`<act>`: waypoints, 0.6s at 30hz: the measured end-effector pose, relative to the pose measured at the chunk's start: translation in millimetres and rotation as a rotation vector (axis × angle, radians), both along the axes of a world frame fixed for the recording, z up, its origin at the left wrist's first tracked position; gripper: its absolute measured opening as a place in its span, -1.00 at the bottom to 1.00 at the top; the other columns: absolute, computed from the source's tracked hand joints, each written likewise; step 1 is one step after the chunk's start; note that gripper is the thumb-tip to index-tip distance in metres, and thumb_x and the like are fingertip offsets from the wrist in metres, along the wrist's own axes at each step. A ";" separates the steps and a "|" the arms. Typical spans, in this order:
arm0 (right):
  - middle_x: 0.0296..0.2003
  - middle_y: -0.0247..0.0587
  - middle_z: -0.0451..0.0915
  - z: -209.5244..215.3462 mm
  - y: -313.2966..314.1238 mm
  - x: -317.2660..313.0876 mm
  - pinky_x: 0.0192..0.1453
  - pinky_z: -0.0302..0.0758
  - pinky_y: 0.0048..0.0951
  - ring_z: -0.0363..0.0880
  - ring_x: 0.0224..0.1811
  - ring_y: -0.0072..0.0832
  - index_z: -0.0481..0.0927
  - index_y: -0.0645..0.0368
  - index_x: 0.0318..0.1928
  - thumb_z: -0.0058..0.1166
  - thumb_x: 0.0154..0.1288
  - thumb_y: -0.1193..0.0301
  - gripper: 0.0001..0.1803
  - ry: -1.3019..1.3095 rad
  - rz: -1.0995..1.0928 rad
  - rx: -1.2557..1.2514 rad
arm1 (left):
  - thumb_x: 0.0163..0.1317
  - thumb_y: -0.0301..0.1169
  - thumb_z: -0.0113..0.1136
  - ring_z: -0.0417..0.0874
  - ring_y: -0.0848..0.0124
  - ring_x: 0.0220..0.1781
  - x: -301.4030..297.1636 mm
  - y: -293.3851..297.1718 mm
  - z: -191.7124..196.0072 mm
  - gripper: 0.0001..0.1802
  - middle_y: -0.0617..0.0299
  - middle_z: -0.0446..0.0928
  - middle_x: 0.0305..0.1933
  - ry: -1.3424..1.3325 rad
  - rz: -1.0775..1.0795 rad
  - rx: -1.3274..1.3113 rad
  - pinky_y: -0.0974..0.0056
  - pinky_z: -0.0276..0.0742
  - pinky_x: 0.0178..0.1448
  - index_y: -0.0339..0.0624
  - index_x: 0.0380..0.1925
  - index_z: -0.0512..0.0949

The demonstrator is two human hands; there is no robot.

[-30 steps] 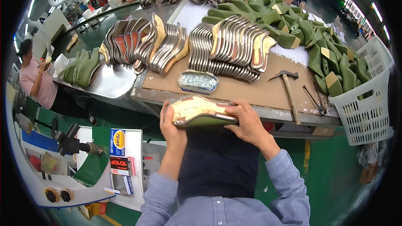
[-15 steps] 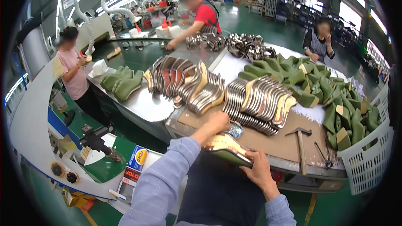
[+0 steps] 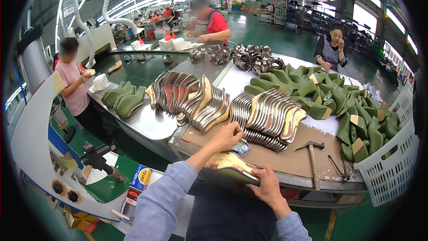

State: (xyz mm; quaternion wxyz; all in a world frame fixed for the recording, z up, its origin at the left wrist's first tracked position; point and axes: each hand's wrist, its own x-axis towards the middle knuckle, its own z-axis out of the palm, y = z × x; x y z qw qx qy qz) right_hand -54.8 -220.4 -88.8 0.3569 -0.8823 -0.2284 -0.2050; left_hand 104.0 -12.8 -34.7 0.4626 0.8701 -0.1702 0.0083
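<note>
My right hand [image 3: 269, 188] grips one end of a green shoe last [image 3: 236, 175], tilted in front of me at the bench's front edge. Its upper face bears a tan insole [image 3: 228, 162] with markings on it. Beyond the last, my left hand [image 3: 228, 137] is raised off it, fingers bent and pinched together; whatever they hold is too small to make out. Just beside that hand lies a crinkled clear and blue plastic packet [image 3: 241, 148]. Stacked insoles with shiny edges [image 3: 272, 118] stand close past the fingertips, and another row of insoles [image 3: 191, 96] is to their left.
A hammer [image 3: 314, 165] and pincers [image 3: 339, 168] lie on the bench's right. Green lasts [image 3: 356, 116] are heaped beyond, beside a white plastic basket [image 3: 387, 169]. More lasts [image 3: 125, 99] sit left. A machine [image 3: 38, 151] stands at my left. Three people work around the benches.
My left hand has risen from the last toward the packet and insole stacks. The last, still in my right hand, sits slightly left and lower in view. The co-worker in red has drawn an arm back.
</note>
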 end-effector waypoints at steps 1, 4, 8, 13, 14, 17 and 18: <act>-0.01 -0.01 0.50 1.3 -2.3 -1.5 -0.01 0.58 -0.07 0.57 0.01 0.02 0.45 0.14 0.00 0.57 -0.14 0.46 -0.33 0.014 -0.009 -0.006 | 0.34 -0.36 0.24 0.73 0.26 -0.23 -9.0 -6.1 4.3 -0.78 -0.02 0.69 -0.32 0.054 -0.102 -0.162 0.21 0.61 -0.09 -0.33 -0.24 0.53; 0.01 0.00 0.50 5.0 -9.1 -4.1 0.03 0.57 -0.07 0.56 0.03 0.03 0.45 0.14 0.01 0.57 -0.11 0.44 -0.34 0.024 -0.020 -0.032 | 0.35 -0.42 0.24 0.73 0.29 -0.22 -51.0 -29.4 12.4 -0.82 -0.01 0.69 -0.28 -0.017 -0.268 -0.250 0.22 0.62 -0.09 -0.34 -0.21 0.54; 0.07 -0.01 0.48 0.2 -2.4 3.1 0.10 0.54 -0.06 0.52 0.10 0.08 0.45 0.13 0.08 0.51 -0.01 0.43 -0.37 0.069 0.041 -0.023 | 0.37 -0.40 0.26 0.74 0.32 -0.11 -86.9 -31.0 -11.1 -0.74 0.03 0.71 -0.16 -0.031 -0.287 -0.139 0.21 0.62 0.01 -0.28 -0.01 0.59; 0.01 0.13 0.52 1.9 -52.8 -6.7 0.16 0.48 0.02 0.51 0.12 0.11 0.44 0.18 0.22 0.36 0.21 0.27 -0.39 0.079 -0.090 -0.007 | 0.26 -0.41 0.31 0.73 0.06 -0.22 -94.0 -47.1 -10.0 -0.85 0.02 0.69 -0.29 -0.078 -0.249 -0.184 0.13 0.61 -0.14 -0.25 -0.26 0.67; 0.00 0.15 0.53 -0.7 -73.5 -9.0 0.15 0.48 0.02 0.52 0.10 0.10 0.44 0.17 0.23 0.32 0.25 0.26 -0.41 0.025 -0.253 -0.084 | 0.24 -0.40 0.33 0.72 0.07 -0.21 -95.4 -47.7 -5.6 -0.86 0.04 0.69 -0.30 -0.106 -0.264 -0.119 0.12 0.60 -0.13 -0.24 -0.28 0.67; 0.00 0.14 0.53 -0.1 -141.2 -0.4 0.09 0.49 0.04 0.52 0.06 0.12 0.43 0.13 0.26 0.24 0.30 0.30 -0.45 -0.098 -0.630 -0.385 | 0.19 -0.40 0.34 0.69 0.09 -0.18 -96.6 -54.1 -4.5 -0.89 0.08 0.67 -0.31 -0.321 -0.301 0.061 0.08 0.57 -0.11 -0.20 -0.34 0.67; -0.01 0.13 0.54 -5.1 -159.7 0.7 0.07 0.50 0.04 0.52 0.05 0.12 0.42 0.09 0.30 0.21 0.31 0.33 -0.44 -0.081 -0.742 -0.485 | 0.17 -0.40 0.35 0.68 0.09 -0.17 -96.3 -56.7 -5.7 -0.90 0.09 0.67 -0.32 -0.413 -0.317 0.118 0.06 0.56 -0.11 -0.19 -0.36 0.67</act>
